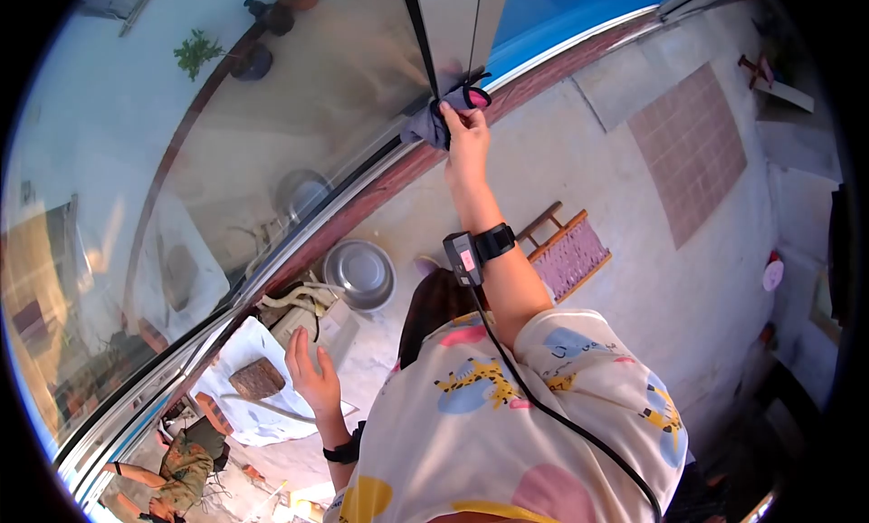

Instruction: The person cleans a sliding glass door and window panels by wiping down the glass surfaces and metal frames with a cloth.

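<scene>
Your right hand (466,129) clamps a grey cloth (433,123) against the mirrored panel (272,152), at its upper edge by the frame; your left hand (312,369) hangs open, empty. The lower glass looks unwiped.

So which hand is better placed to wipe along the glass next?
Right. The right hand is raised with its fingers closed on the grey cloth, pressed against the glass pane by the dark frame. The left hand is open, holds nothing and sits far lower.
</scene>
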Motion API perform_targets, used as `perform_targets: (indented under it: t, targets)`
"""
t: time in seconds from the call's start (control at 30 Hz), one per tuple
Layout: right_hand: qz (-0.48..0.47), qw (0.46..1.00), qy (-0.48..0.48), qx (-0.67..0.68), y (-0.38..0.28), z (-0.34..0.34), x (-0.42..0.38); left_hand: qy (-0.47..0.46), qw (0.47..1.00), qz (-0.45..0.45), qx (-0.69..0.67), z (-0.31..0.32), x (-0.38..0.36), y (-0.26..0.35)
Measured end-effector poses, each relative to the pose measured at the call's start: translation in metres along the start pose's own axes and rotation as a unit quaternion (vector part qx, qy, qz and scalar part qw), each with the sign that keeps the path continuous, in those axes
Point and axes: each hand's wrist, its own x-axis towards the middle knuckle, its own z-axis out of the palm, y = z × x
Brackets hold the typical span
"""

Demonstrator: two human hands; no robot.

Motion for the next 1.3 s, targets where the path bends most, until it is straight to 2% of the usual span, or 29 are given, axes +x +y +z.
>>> perform_targets:
  t: [0.03, 0.1, 0.13, 0.2, 0.23, 0.33, 0.37, 0.4, 0.47, 0.5, 0.53, 0.6, 0.67, 0.73, 0.77, 0.87, 0.93, 1.0, 1.03, 1.1, 1.13, 1.2, 1.23, 1.27, 1.3]
  targets:
    - [-0.001, 1.000, -0.002, 0.001, 0.010, -0.011, 0.011, 0.003, 1.000, 0.008, 0.009, -0.001, 0.002, 0.003]
    - [0.088, 0.992, 0.029, -0.089, 0.025, -0.028, 0.029, 0.011, 1.000, 0.009, 0.013, 0.000, 0.000, 0.000]
    - [0.088, 0.992, 0.028, -0.089, 0.009, -0.016, 0.019, 0.015, 1.000, 0.007, 0.017, 0.000, -0.003, -0.001]
    - [-0.019, 0.998, -0.027, -0.049, -0.026, 0.011, -0.014, 0.010, 1.000, -0.001, 0.030, -0.001, -0.009, -0.007]
    - [-0.040, 0.997, -0.032, -0.050, -0.040, 0.023, -0.025, 0.010, 0.999, -0.007, 0.039, 0.000, -0.010, -0.009]
    - [-0.026, 0.999, -0.021, -0.025, -0.031, 0.016, -0.012, 0.011, 0.999, -0.018, 0.029, -0.004, -0.005, -0.006]
    - [0.014, 1.000, -0.013, -0.019, -0.011, -0.001, 0.005, 0.013, 0.999, -0.018, 0.029, -0.003, -0.003, -0.005]
    - [0.014, 1.000, -0.013, -0.019, -0.009, -0.006, 0.009, 0.011, 1.000, -0.015, 0.025, -0.004, -0.003, -0.003]
    - [0.113, 0.992, 0.002, -0.052, -0.007, -0.014, 0.020, 0.013, 1.000, -0.011, 0.018, 0.001, -0.006, -0.004]
    - [0.073, 0.994, 0.001, -0.085, -0.003, -0.019, 0.023, 0.007, 1.000, -0.014, 0.015, 0.004, -0.009, -0.006]
    - [0.072, 0.994, 0.003, -0.085, -0.017, -0.005, 0.009, 0.000, 1.000, -0.017, 0.014, 0.005, -0.010, -0.008]
    - [-0.041, 0.996, -0.040, -0.061, -0.048, 0.021, -0.017, -0.003, 1.000, -0.007, 0.019, 0.005, -0.006, -0.004]
    - [-0.019, 0.997, -0.047, -0.054, -0.046, 0.017, -0.014, -0.005, 1.000, -0.001, 0.026, 0.001, -0.004, -0.002]
    - [0.041, 0.999, -0.018, -0.013, -0.015, -0.007, 0.013, 0.004, 1.000, 0.014, 0.022, 0.002, 0.000, -0.002]
    - [0.087, 0.995, -0.014, -0.047, 0.002, -0.027, 0.031, 0.004, 1.000, 0.013, 0.022, 0.001, -0.003, -0.001]
    - [0.119, 0.990, -0.005, -0.082, 0.018, -0.044, 0.047, 0.002, 1.000, 0.008, 0.022, 0.005, -0.004, -0.001]
    - [0.108, 0.991, -0.009, -0.081, -0.010, -0.018, 0.020, -0.015, 1.000, -0.003, 0.011, 0.007, -0.006, -0.001]
    - [-0.037, 0.994, -0.077, -0.067, -0.046, 0.018, -0.019, -0.017, 1.000, 0.005, 0.008, 0.009, -0.002, -0.001]
    - [-0.035, 0.994, -0.076, -0.068, -0.063, 0.029, -0.027, -0.017, 1.000, 0.011, 0.007, 0.009, -0.002, 0.000]
    - [-0.137, 0.984, -0.103, -0.050, -0.084, 0.048, -0.039, -0.013, 1.000, 0.005, 0.005, 0.007, 0.005, 0.005]
    - [-0.122, 0.986, -0.109, -0.031, -0.080, 0.045, -0.032, -0.008, 1.000, 0.000, 0.003, 0.003, 0.004, 0.004]
    - [-0.073, 0.995, -0.042, -0.044, -0.050, 0.016, 0.002, 0.003, 1.000, -0.002, 0.001, 0.007, 0.001, -0.003]
    - [-0.023, 0.998, -0.032, -0.039, -0.036, 0.002, 0.012, 0.007, 1.000, -0.001, 0.002, 0.008, -0.003, -0.009]
    - [-0.025, 0.998, -0.037, -0.041, -0.021, -0.013, 0.026, 0.011, 1.000, -0.004, -0.002, 0.009, -0.004, -0.011]
    - [0.017, 0.997, -0.031, -0.068, -0.008, -0.027, 0.042, 0.001, 1.000, -0.003, -0.007, 0.013, -0.005, -0.012]
